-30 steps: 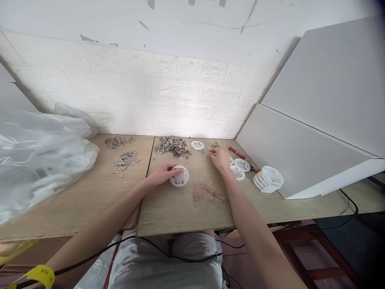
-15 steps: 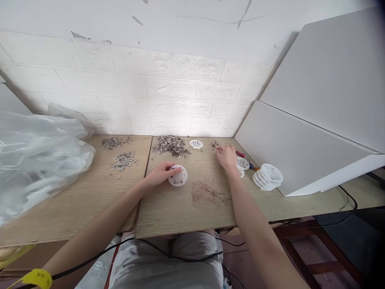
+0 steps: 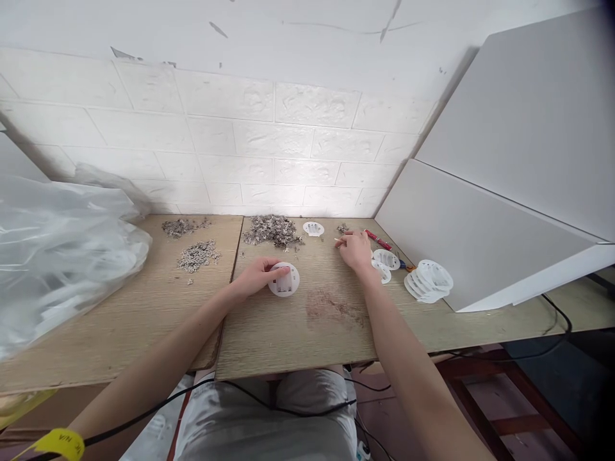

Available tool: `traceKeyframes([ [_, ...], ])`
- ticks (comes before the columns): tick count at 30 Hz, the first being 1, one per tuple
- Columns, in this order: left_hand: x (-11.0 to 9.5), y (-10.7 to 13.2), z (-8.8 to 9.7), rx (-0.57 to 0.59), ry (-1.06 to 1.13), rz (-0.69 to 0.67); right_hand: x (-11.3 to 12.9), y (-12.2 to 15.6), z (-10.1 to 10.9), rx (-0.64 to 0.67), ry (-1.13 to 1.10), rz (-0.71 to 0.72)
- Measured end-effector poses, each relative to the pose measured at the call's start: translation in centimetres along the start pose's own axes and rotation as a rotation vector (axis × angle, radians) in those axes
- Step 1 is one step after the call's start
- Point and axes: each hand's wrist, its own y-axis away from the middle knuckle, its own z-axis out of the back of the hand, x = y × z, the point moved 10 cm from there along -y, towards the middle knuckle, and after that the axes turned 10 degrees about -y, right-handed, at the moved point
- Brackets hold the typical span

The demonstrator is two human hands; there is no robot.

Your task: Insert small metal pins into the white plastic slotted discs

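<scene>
My left hand (image 3: 260, 274) rests on the wooden table (image 3: 288, 333) with its fingers curled over the left edge of a round white plastic part (image 3: 285, 280), holding it flat. My right hand (image 3: 356, 250) lies farther right, fingers pinched on a thin pale stick whose tip pokes out to the left. It is just short of a small heap of tiny metal pieces (image 3: 343, 228). A big pile of small metal parts (image 3: 273, 230) lies behind the left hand, with another white round part (image 3: 313, 228) beside it.
Two more metal piles (image 3: 198, 254) sit on the left board. A clear plastic bag (image 3: 62, 250) fills the far left. White round parts (image 3: 429, 280) are stacked at the right by a grey box (image 3: 480, 243). A red tool (image 3: 378, 240) lies near the box. A black cable crosses my lap.
My right hand first moved right and back toward the small heap near the red tool, then drew back left a little. The left hand stayed on the round part.
</scene>
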Motion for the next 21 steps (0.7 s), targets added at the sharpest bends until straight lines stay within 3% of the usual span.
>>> traceKeyframes([
  [6, 0.3, -0.1, -0.2, 0.011, 0.030, -0.007, 1.1, 0.3, 0.6, 0.000, -0.134, 0.077],
  [14, 0.1, -0.1, -0.1, 0.003, 0.025, -0.007, 2.3, 1.7, -0.9, 0.195, -0.013, 0.054],
  [17, 0.3, -0.1, -0.1, -0.010, 0.032, -0.008, 4.6, 4.3, -0.7, 0.192, 0.045, 0.205],
  [21, 0.2, -0.2, 0.0, -0.045, 0.036, -0.026, 8.4, 11.7, -0.6, 0.220, 0.007, 0.573],
])
